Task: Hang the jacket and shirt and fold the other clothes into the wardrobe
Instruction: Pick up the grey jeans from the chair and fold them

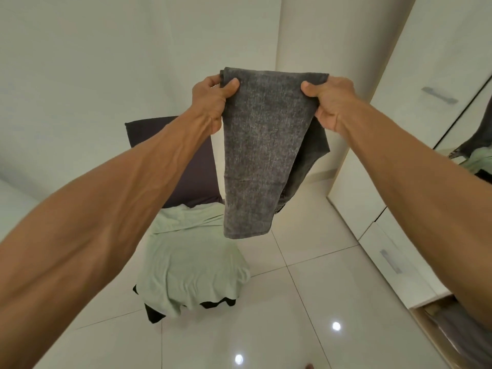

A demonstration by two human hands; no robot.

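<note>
a person's two bare hands hold a folded pair of grey denim trousers (255, 155) up in the air at arm's length, above a dark chair (181, 161) in a white-walled room. the left hand (213, 94) pinches the upper left corner of the fold and the right hand (330, 102) pinches the upper right corner, each with the thumb on the near face and the fingers curled behind the cloth. the trousers hang doubled over, the front layer falling straight and a second layer showing behind it on the right side. a pale green garment (191, 262) lies draped over the seat of the chair directly below, its hem spilling over the front edge. the white wardrobe (415, 75) stands to the right, well apart from the trousers, with a metal handle (439, 95) on its door and a drawer (386, 243) lower down. a mirror panel (476, 129) at the far right reflects grey and green cloth. the glossy tiled floor (306, 302) shows two bright spots of reflected light.
</note>
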